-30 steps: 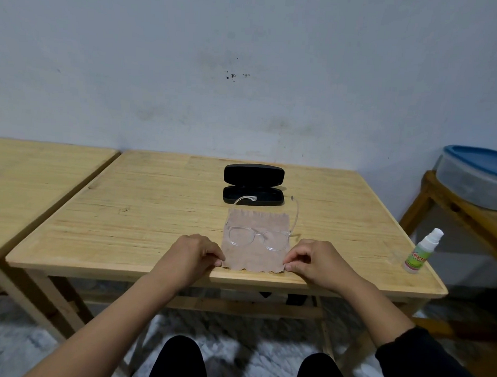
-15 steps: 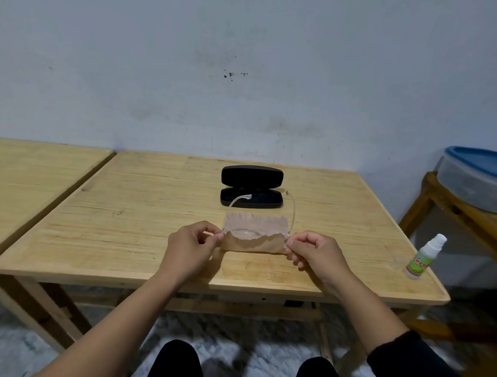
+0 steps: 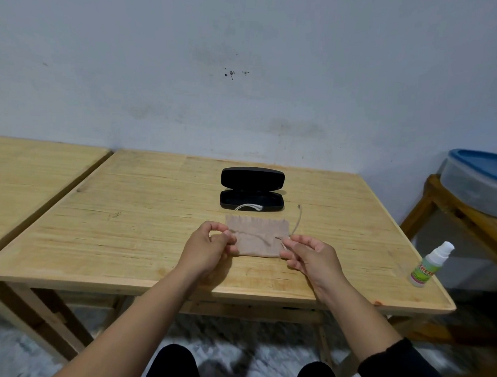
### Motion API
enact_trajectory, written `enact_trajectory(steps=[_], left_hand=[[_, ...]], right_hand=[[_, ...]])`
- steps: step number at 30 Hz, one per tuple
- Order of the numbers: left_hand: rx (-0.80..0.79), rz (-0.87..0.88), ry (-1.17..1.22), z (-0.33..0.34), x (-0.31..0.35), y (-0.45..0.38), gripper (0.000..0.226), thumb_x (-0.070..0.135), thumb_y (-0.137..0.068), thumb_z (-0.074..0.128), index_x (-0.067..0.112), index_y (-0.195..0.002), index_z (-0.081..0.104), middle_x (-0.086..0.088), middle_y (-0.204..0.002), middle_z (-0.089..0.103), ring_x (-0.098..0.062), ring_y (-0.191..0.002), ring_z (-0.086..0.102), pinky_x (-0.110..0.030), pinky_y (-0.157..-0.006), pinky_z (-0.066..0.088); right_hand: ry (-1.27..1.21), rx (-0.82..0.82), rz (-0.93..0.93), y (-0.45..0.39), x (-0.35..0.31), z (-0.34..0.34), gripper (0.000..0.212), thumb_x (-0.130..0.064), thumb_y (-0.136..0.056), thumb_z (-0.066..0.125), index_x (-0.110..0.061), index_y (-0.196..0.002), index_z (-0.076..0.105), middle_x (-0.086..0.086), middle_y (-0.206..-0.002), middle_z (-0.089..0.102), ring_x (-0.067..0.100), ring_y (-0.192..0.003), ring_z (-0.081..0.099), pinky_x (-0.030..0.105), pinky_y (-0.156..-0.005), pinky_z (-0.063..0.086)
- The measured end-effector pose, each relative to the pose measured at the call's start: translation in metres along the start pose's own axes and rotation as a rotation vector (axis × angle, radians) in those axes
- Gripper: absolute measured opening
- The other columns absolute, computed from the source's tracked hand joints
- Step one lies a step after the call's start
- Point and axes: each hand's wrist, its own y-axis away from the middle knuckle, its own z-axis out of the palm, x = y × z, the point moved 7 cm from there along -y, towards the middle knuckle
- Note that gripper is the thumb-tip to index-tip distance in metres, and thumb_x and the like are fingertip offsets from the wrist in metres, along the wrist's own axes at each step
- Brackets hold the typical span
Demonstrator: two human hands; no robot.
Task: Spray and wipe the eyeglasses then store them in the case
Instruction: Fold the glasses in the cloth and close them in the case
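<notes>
From the head view, I see the cloth [image 3: 257,239] folded over the glasses [image 3: 296,222] on the table [image 3: 145,213], straight ahead of me and between my hands. Its long axis runs left to right. My left hand [image 3: 208,247] pinches the cloth's left edge with curled fingers; my right hand [image 3: 310,254] pinches the right edge, where the frame's corner seems to sit. Both hands touch the bundle, so neither is nearer. The lenses are hidden under the cloth; only the two temple arms show, pointing away from me, the left tip resting on the lip of the case [image 3: 252,188] and the right one lying on the table just beside it. The case stands open directly behind the cloth, lid up, its long axis matching the cloth's. I judge the wiping comes next, and the temple on the case lip could drag or nudge the case if I rub hard. The spray [image 3: 429,265] stands well apart at the right edge, clear of my hands. Farther right a lidded tub [image 3: 478,179] sits on a stand, out of the way.
</notes>
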Motion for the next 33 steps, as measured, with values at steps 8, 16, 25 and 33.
enact_trajectory(steps=[8, 16, 25, 33], left_hand=[[0.12, 0.129, -0.218, -0.024, 0.009, -0.009, 0.01, 0.023, -0.091, 0.052, 0.02, -0.092, 0.061, 0.011, -0.076, 0.069, 0.003, -0.06, 0.064, -0.011, -0.049, 0.045], [0.142, 0.293, -0.552, -0.03, 0.026, -0.056, 0.015, 0.025, -0.087, 0.06, 0.021, -0.095, 0.071, 0.006, -0.085, 0.069, -0.006, -0.08, 0.059, -0.02, -0.078, 0.042], [0.007, 0.355, -0.782, -0.001, 0.025, -0.092, 0.016, 0.025, -0.08, 0.069, 0.019, -0.094, 0.073, -0.001, -0.095, 0.072, -0.014, -0.089, 0.062, -0.017, -0.077, 0.04], [-0.032, 0.359, -0.506, -0.005, 0.031, -0.086, 0.01, 0.017, -0.084, 0.064, 0.023, -0.078, 0.069, 0.01, -0.081, 0.068, -0.001, -0.077, 0.058, -0.002, -0.061, 0.039]], right_hand=[[0.065, 0.047, -0.048, -0.008, -0.011, -0.016, 0.009, -0.013, -0.085, 0.065, -0.015, -0.094, 0.066, 0.009, -0.086, 0.073, 0.019, -0.075, 0.064, 0.032, -0.073, 0.055], [0.415, 0.071, -0.174, -0.059, -0.032, -0.021, 0.013, -0.013, -0.085, 0.065, -0.012, -0.096, 0.072, 0.002, -0.078, 0.067, 0.012, -0.064, 0.055, 0.023, -0.064, 0.046], [0.711, -0.078, -0.297, -0.086, -0.049, 0.015, 0.01, -0.012, -0.078, 0.074, -0.009, -0.088, 0.074, 0.006, -0.086, 0.07, 0.014, -0.078, 0.061, 0.012, -0.061, 0.043], [0.434, -0.197, -0.233, -0.087, -0.049, 0.013, 0.011, -0.004, -0.081, 0.069, -0.011, -0.074, 0.073, 0.009, -0.079, 0.068, 0.022, -0.077, 0.06, 0.031, -0.071, 0.051]])
